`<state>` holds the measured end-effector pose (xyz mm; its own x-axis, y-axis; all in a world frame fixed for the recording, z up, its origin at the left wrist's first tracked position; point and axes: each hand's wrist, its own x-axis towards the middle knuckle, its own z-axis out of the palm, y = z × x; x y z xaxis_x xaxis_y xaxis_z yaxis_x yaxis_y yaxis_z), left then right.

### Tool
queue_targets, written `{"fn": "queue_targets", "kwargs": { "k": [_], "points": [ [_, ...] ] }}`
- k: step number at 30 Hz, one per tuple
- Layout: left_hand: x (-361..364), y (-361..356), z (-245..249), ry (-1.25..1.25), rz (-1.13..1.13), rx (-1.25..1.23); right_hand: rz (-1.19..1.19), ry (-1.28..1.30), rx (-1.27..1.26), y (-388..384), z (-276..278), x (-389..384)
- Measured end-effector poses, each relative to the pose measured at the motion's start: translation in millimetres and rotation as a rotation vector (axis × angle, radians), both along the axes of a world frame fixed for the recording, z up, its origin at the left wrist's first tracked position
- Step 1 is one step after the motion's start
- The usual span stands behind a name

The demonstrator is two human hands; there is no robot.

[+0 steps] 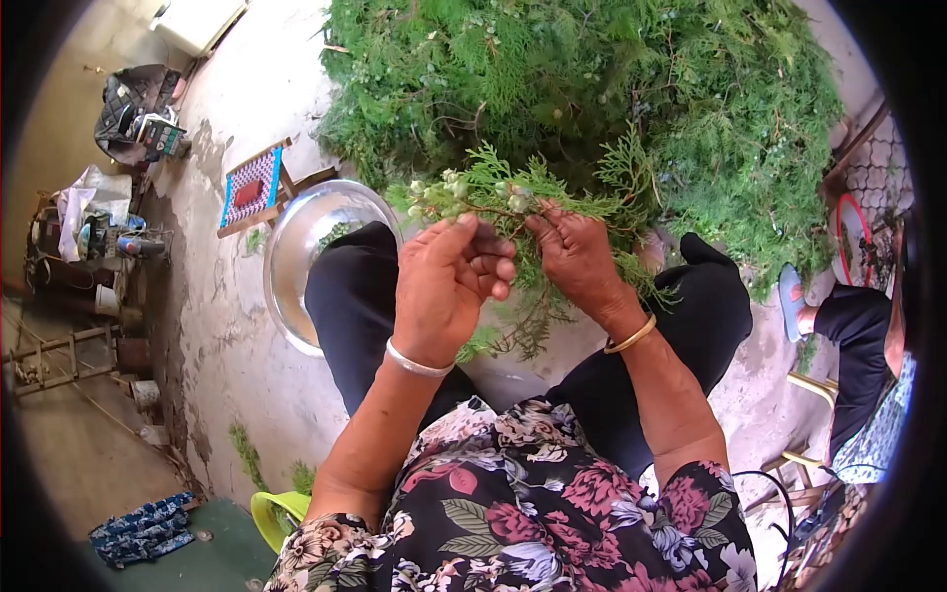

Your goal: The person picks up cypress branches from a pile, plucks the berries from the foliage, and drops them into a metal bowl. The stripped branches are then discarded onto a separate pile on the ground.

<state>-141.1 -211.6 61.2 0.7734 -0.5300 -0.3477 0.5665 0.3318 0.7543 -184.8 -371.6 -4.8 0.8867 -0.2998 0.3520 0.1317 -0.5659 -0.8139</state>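
Observation:
An arborvitae sprig (493, 192) with flat green fronds and pale blue-green cones is held up before my lap. My right hand (580, 259) is closed, pinching its stem between thumb and fingers. My left hand (444, 281) is closed too, thumb and fingertips together at the stem just below the cone cluster (439, 195); a cone inside that pinch cannot be made out. More fronds hang below my right hand. Beside my left knee stands a shiny metal basin (281, 261) with some green bits in it, partly hidden by the knee.
A large heap of cut arborvitae branches (582, 79) lies in front. A small woven folding stool (254, 189) stands beyond the basin. At right sits another person, with a sandalled foot (792, 301) near the heap. A yellow-green container (276, 518) is by my left elbow.

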Motion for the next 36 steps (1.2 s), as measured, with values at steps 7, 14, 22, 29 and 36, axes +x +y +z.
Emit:
{"fn": "queue_targets", "kwargs": {
  "k": [7, 14, 22, 29, 36],
  "points": [
    [-17.3, 1.2, -3.3, -0.325, 0.208, 0.354, 0.003, 0.04, -0.043, 2.4, 2.1, -2.3],
    [-17.7, -2.7, -13.0, -0.779, 0.259, 0.655, 0.044, 0.12, -0.133, 4.6, -4.1, -4.6],
    [-20.9, 15.5, -5.5, -0.602, 0.022, 0.716, 0.012, -0.038, -0.091, 7.5, -5.3, -5.0],
    [-31.2, 25.5, 12.0, -0.146, -0.07, 0.385, 0.075, -0.021, -0.012, 1.2, -8.1, -6.6],
    [-42.8, 37.2, 25.0, 0.012, -0.3, 0.221, -0.1, -0.092, -0.08, -11.6, -10.0, 0.3]
  ]
}}
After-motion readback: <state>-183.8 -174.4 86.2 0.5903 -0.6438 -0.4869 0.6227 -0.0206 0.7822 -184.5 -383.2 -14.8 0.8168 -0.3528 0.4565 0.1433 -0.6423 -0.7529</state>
